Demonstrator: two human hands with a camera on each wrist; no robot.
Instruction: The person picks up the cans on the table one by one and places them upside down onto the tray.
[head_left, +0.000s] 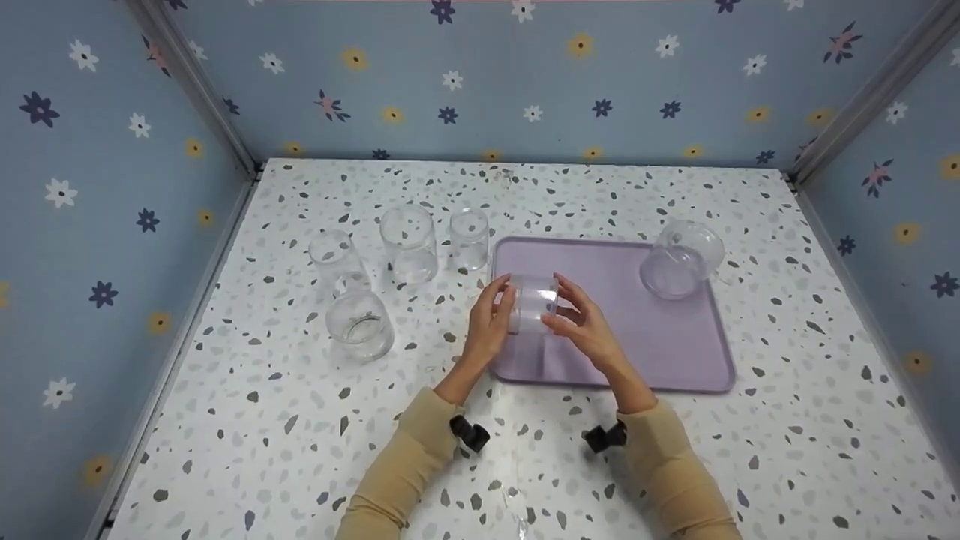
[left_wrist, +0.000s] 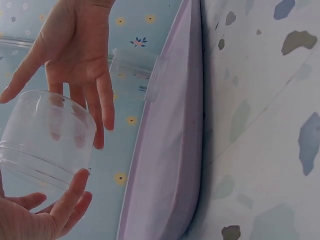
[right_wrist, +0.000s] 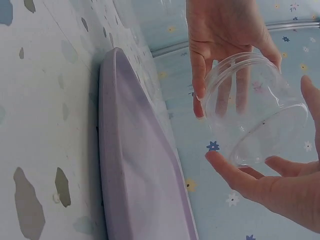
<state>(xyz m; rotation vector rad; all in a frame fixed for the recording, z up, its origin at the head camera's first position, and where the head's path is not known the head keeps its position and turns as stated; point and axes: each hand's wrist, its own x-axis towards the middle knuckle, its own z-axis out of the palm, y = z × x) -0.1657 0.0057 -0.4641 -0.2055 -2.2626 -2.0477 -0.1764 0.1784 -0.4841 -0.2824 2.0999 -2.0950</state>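
Observation:
A clear plastic jar [head_left: 534, 304] is held sideways above the left part of a purple tray [head_left: 630, 352]. My left hand [head_left: 489, 319] grips its threaded rim end, the fingers and thumb spread around it. At the closed base end, my right hand [head_left: 589, 326] holds the jar between thumb and fingers. The right wrist view shows the jar [right_wrist: 255, 115] with nothing visible inside. Another clear jar [head_left: 673, 274] stands upright at the tray's back right corner.
Several clear jars stand left of the tray, among them a wide one [head_left: 360, 326], a taller one [head_left: 409, 244] and a small one [head_left: 470, 240]. A speckled white table [head_left: 300, 450] lies beneath, enclosed by flowered blue panels [head_left: 510, 82].

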